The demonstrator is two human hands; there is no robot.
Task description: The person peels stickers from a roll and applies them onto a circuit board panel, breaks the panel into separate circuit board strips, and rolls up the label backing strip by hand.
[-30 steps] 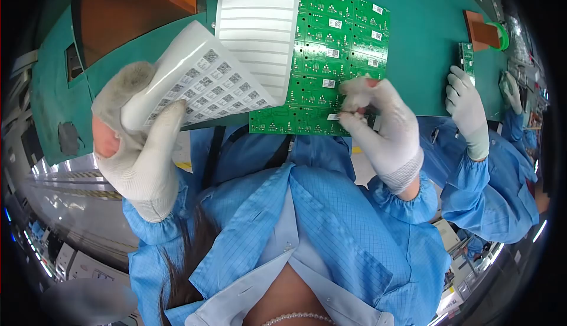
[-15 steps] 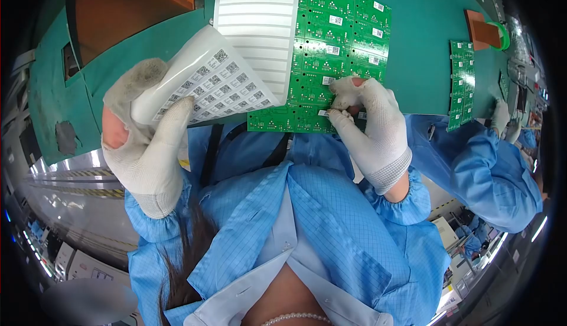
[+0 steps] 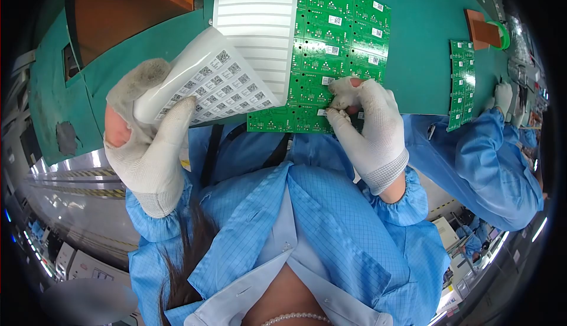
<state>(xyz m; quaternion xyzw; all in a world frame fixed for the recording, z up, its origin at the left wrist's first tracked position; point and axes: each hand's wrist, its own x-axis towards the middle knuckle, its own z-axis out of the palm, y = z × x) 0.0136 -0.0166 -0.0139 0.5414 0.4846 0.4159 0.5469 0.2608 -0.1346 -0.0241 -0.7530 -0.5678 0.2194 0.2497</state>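
My left hand (image 3: 150, 143), in a worn white glove, grips a curled sheet of QR-code stickers (image 3: 227, 89) between thumb and fingers. The sheet's printed side faces me, and it covers part of a striped white backing sheet (image 3: 254, 15). My right hand (image 3: 372, 125), also gloved, is closed over the near rows of a green circuit board panel (image 3: 319, 92). Its thumb and forefinger tips meet at the edge of a small QR-code sticker (image 3: 322, 112) on the panel. What lies under the fingertips is partly hidden. Similar stickers sit in two columns farther up the panel.
A green mat (image 3: 419, 48) covers the table. A second green board panel (image 3: 462, 83) lies to the right, beyond it a brown block (image 3: 481, 30) and green tape roll (image 3: 503, 35). A co-worker's gloved hand (image 3: 503, 95) is at far right. An orange-brown bin (image 3: 130, 13) stands upper left.
My left hand and the sticker sheet have shifted slightly to the right. My right hand has moved a touch left, its fingertips at the same sticker. The co-worker's hand has moved up.
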